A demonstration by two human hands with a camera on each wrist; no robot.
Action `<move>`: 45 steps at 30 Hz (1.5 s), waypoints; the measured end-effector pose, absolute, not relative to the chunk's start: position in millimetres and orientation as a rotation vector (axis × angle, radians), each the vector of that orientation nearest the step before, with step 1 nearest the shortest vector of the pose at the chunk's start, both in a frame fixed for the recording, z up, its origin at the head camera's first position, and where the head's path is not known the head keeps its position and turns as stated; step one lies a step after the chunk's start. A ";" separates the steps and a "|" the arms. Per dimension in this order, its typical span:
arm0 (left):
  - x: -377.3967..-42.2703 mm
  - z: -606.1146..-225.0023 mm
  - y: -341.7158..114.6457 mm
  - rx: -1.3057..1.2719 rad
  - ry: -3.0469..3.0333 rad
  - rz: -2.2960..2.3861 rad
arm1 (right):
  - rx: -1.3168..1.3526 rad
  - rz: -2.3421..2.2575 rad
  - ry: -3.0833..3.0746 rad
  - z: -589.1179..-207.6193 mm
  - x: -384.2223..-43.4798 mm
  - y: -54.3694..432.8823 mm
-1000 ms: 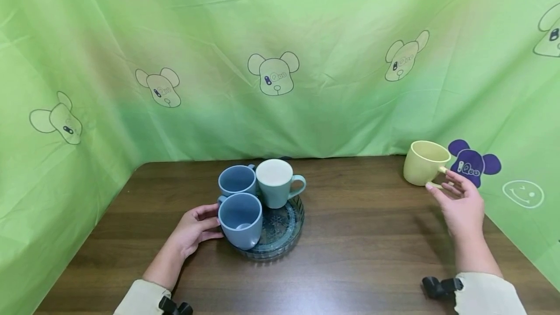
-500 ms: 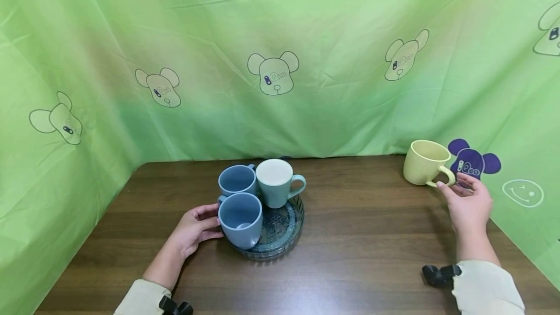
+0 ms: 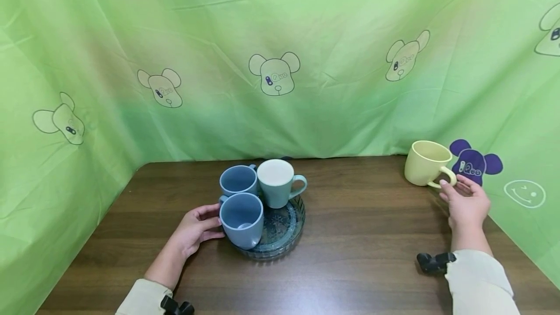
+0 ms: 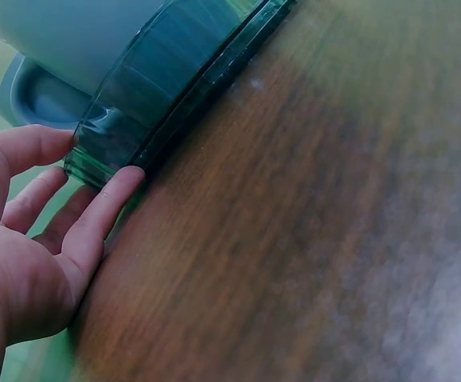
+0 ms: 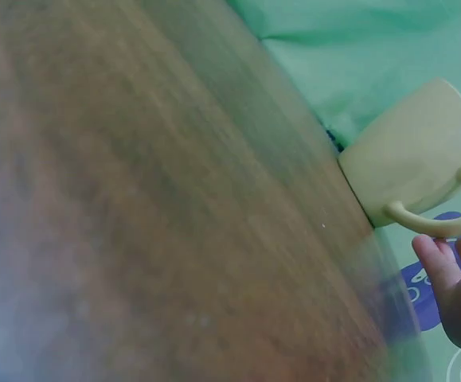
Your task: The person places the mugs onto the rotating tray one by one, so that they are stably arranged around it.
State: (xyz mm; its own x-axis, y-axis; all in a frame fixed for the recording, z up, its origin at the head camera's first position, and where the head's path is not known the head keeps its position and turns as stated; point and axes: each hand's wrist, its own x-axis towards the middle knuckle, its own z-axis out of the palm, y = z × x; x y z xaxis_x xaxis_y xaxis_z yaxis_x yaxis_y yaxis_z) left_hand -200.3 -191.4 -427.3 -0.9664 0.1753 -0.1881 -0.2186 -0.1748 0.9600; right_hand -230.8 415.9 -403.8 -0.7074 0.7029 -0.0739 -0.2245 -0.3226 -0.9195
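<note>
My left hand (image 3: 194, 230) holds the rim of a round, ribbed blue-green glass tray (image 3: 284, 232); fingertips meet its edge in the left wrist view. Two blue mugs (image 3: 241, 225) stand upright at the tray's left side, one behind the other. A teal mug (image 3: 275, 196), white at its mouth, stands at the back with its handle to the right. A pale yellow mug (image 3: 424, 166) is upright at the table's back right. My right hand (image 3: 468, 203) is at its handle, fingers spread loosely with fingertips right at it, as the right wrist view also shows.
The brown wooden table (image 3: 350, 256) spans between my arms. A green curtain (image 3: 280, 120) with printed bear heads hangs along its back and sides, close behind the yellow mug. Black devices (image 3: 435, 262) sit at my cuffs.
My right fingers have loosened from the yellow mug's handle and shifted slightly right, leaving more of it uncovered. The left hand, tray and mugs hold their places.
</note>
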 end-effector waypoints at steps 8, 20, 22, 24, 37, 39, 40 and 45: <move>-203.0 -428.6 -190.0 -0.050 1.822 2.236 | -0.710 2.063 -1.291 -403.9 -239.7 420.0; -202.4 -426.7 -190.3 -0.036 1.802 2.256 | -0.735 2.102 -1.244 -407.1 -249.1 422.0; -201.7 -426.3 -190.7 -0.037 1.801 2.255 | -0.736 2.100 -1.243 -408.3 -249.3 422.7; -200.8 -426.2 -191.1 -0.038 1.802 2.251 | -0.728 2.094 -1.236 -409.5 -249.0 423.0; -199.4 -426.2 -191.2 -0.037 1.796 2.256 | -0.688 2.185 -1.053 -407.6 -242.2 420.7; -199.6 -426.2 -191.2 -0.035 1.798 2.253 | -0.679 2.189 -1.033 -407.9 -241.1 420.4; -199.8 -426.2 -191.2 -0.034 1.798 2.252 | -0.672 2.191 -1.027 -408.0 -240.6 420.1; -200.7 -427.1 -191.2 -0.035 1.801 2.254 | -0.618 2.216 -1.013 -408.1 -239.1 417.9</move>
State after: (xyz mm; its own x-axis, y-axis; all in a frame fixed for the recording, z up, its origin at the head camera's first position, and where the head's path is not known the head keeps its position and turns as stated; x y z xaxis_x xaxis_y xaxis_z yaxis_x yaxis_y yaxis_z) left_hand -200.7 -191.2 -427.1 -0.9670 0.1833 -0.1770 -0.2131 -0.2009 0.9562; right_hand -239.1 417.9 -408.1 -0.7003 0.6967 -0.1555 -0.3382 -0.5156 -0.7872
